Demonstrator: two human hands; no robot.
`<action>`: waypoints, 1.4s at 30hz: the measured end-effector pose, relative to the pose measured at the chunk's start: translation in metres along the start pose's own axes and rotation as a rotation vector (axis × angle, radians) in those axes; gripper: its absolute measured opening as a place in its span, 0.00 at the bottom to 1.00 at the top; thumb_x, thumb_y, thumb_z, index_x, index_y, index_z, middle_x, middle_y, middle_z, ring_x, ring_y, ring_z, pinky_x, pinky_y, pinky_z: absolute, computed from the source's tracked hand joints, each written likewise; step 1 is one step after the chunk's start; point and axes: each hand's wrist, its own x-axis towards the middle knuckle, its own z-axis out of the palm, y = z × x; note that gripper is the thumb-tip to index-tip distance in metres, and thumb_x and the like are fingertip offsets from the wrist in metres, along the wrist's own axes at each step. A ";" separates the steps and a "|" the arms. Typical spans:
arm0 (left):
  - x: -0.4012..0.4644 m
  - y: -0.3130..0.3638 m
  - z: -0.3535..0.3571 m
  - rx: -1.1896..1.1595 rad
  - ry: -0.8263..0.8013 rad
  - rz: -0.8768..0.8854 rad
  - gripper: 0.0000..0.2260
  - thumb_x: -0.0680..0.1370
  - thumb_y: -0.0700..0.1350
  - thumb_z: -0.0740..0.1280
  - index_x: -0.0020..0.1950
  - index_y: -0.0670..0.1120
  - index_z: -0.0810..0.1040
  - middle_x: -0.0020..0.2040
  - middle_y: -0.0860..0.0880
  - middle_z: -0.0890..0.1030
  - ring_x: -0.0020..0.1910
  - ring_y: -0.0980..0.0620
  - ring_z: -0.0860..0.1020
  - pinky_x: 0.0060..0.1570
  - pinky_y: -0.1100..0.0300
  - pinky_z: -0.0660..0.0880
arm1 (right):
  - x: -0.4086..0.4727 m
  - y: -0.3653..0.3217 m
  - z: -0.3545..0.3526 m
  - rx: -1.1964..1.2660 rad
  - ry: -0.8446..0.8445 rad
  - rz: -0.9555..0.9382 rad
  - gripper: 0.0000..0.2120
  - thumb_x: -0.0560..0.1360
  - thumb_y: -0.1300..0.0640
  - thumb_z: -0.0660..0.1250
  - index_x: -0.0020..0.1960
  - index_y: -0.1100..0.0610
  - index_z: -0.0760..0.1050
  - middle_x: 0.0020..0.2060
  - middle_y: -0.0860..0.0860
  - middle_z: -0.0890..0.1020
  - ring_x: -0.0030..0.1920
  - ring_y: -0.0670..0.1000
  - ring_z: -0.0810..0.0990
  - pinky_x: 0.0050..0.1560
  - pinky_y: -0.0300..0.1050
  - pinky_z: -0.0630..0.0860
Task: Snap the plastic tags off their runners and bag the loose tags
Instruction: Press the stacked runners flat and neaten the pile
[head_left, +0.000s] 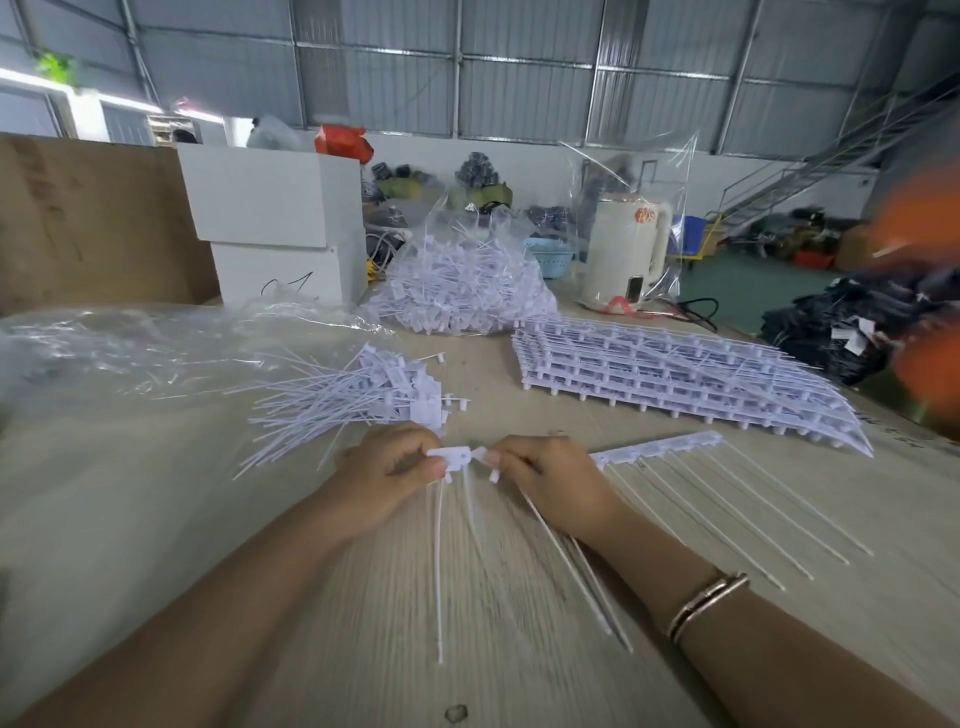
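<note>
Pinching white tag (451, 457) at counter (156, 519) centre: left hand (382, 475) fingers curled on tag head; right hand (545, 480) fingers curled round end of runner strip (657, 448), tails fanned toward wearer. Tag white, flat head, thin tail hanging down. Loose tags pile (363, 397) just beyond left hand. Runner stack (675, 374) right. Filled clear bag (462, 291) behind. Kettle (623, 254), white boxes (275, 228) further back.
</note>
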 end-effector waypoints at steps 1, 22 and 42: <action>-0.001 -0.003 0.000 -0.011 0.008 -0.010 0.10 0.76 0.51 0.64 0.46 0.45 0.79 0.47 0.51 0.78 0.53 0.50 0.74 0.61 0.46 0.66 | 0.001 0.004 -0.004 0.071 0.038 0.049 0.14 0.79 0.49 0.60 0.37 0.50 0.77 0.32 0.45 0.80 0.32 0.41 0.76 0.39 0.42 0.72; 0.003 -0.009 0.006 -0.071 0.100 -0.012 0.09 0.78 0.43 0.66 0.40 0.51 0.82 0.51 0.54 0.76 0.58 0.51 0.72 0.65 0.44 0.63 | -0.010 -0.020 -0.008 -0.062 -0.010 -0.072 0.17 0.72 0.49 0.61 0.59 0.53 0.71 0.52 0.48 0.80 0.51 0.49 0.78 0.54 0.45 0.72; 0.002 -0.010 0.001 -0.170 0.199 -0.035 0.07 0.74 0.47 0.63 0.36 0.52 0.72 0.42 0.53 0.74 0.48 0.52 0.72 0.53 0.57 0.65 | -0.009 0.022 -0.026 0.076 0.150 0.094 0.07 0.75 0.50 0.66 0.38 0.46 0.76 0.34 0.43 0.80 0.35 0.42 0.78 0.36 0.36 0.70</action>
